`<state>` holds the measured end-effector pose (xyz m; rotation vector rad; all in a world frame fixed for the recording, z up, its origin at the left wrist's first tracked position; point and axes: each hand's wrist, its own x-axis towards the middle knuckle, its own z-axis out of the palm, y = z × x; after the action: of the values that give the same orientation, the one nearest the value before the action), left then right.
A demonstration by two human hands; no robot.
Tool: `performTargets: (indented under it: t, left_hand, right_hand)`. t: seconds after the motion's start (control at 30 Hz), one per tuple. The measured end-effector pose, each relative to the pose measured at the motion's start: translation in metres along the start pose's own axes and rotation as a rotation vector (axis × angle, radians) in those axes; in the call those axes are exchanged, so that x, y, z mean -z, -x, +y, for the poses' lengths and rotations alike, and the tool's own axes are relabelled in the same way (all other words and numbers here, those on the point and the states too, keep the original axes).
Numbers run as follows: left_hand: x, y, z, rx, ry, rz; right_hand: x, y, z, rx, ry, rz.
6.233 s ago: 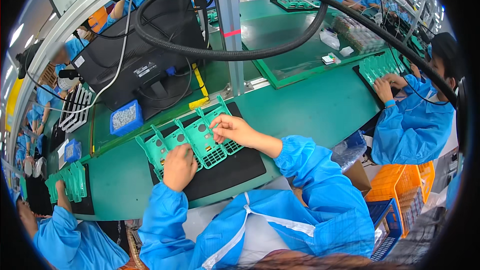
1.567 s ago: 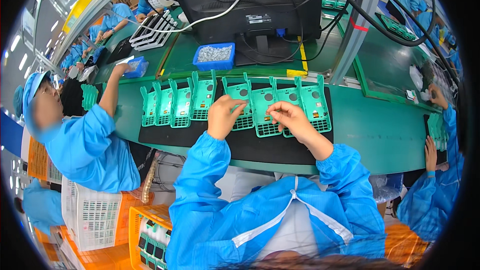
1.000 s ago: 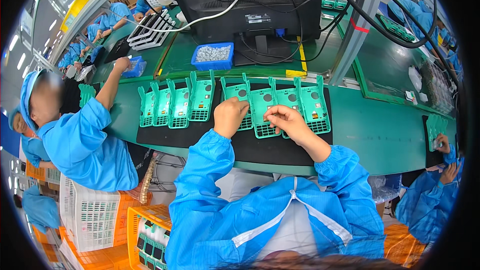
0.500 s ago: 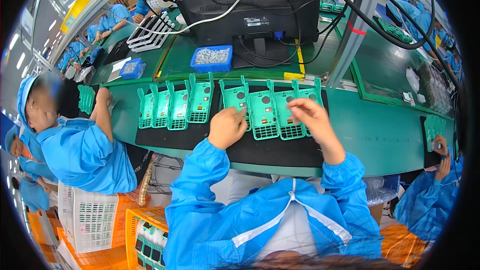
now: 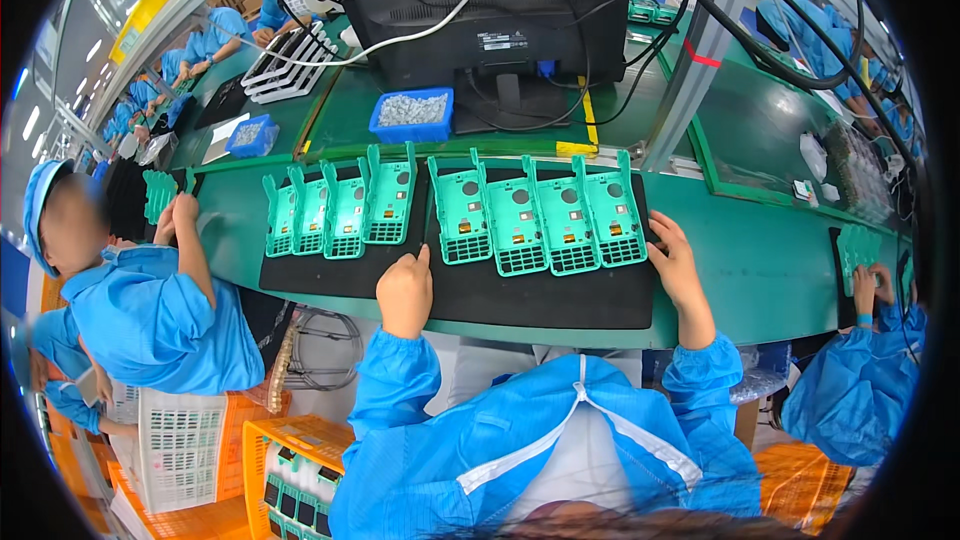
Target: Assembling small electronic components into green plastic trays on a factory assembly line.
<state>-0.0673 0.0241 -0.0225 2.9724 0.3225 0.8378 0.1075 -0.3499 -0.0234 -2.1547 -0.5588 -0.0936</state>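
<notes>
A: Where are the four green plastic rectangular housings with gridded ends (image 5: 563,210) lying?

B: They're sitting side by side on the black flat mat (image 5: 540,307), long axes running from its far edge toward its near one.

A: And the hands?

B: The bare right hand (image 5: 677,268) is resting at the mat's right edge, sitting nearer: the rightmost housing is lying just to its left. The bare left hand (image 5: 405,292) is pointing its index finger at the mat's left edge, the leftmost housing lying beyond and rightward.

A: Holding anything?

B: No housing, but I can't tell whether either is gripping the mat. The right's fingers are standing slightly apart; the left's others are lying curled.

A: Farther out?

B: Four similar green housings (image 5: 345,215) are lying left of the mat; a blue plastic bin of small pale pieces (image 5: 410,134) and a black monitor (image 5: 490,10) are standing behind it.
</notes>
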Motion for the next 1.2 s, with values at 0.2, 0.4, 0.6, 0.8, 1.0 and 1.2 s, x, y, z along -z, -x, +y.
performTargets:
  t: [0.2, 0.4, 0.6, 0.8, 1.0, 1.2]
  left_hand:
    - [0.005, 0.002, -0.014, -0.034, 0.124, 0.015]
    - [0.05, 0.019, -0.032, 0.002, 0.221, -0.163]
    - [0.065, 0.028, -0.046, 0.015, 0.229, -0.29]
    - [0.046, 0.032, -0.084, -0.248, -0.075, -0.108]
    - [0.036, 0.003, -0.063, -0.521, 0.019, 0.187]
    - [0.037, 0.002, 0.041, -0.725, 0.305, 0.23]
  right_hand:
    - [0.021, 0.021, -0.018, -0.459, -0.591, -0.15]
    - [0.096, 0.059, 0.048, -0.329, -0.483, 0.076]
    - [0.261, 0.1, 0.239, -0.444, -0.138, 0.192]
    - [0.447, 0.161, 0.354, -0.463, 0.0, 0.463]
    - [0.448, 0.062, 0.278, -0.258, 0.562, 0.587]
    - [0.198, 0.003, -0.002, -0.089, -0.137, 0.121]
